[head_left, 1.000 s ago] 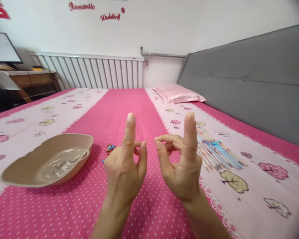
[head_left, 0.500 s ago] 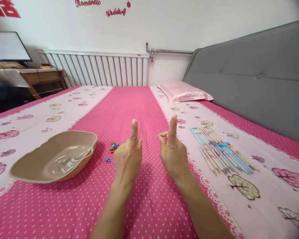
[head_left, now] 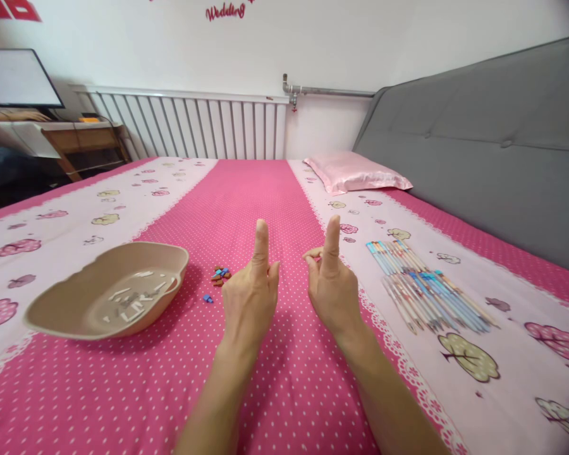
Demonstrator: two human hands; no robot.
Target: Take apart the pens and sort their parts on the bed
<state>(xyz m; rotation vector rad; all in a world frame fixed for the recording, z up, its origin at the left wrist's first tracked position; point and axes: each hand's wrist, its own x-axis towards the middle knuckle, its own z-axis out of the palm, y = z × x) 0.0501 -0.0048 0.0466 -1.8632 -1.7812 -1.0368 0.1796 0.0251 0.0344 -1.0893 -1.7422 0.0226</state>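
My left hand (head_left: pixel 250 294) is raised over the pink dotted bedspread, its index finger pointing up and its thumb apart. Beside it, my right hand (head_left: pixel 332 289) also points its index finger upward, with the thumb and another fingertip showing to its left. Neither hand visibly holds anything. Just left of my left hand lies a small pile of blue and brown pieces (head_left: pixel 219 275), with a loose blue piece (head_left: pixel 208 299) nearer me. Two rows of pencils, a far row (head_left: pixel 397 258) and a near row (head_left: pixel 439 302), lie to the right of my right hand.
A beige basin (head_left: pixel 71 300) holding small white pieces (head_left: pixel 135 306) stands at left. Farther off are a pink pillow (head_left: pixel 355 172), a grey headboard (head_left: pixel 478 120) and a white radiator (head_left: pixel 184 123). At far left, a person's hand (head_left: pixel 28 116) rests on a desk (head_left: pixel 83 140) by a monitor (head_left: pixel 21 79).
The view has shifted slightly, so the surroundings sit a little higher and farther right. Both hands keep nearly the same pose; the left thumb stands slightly farther from the index finger.
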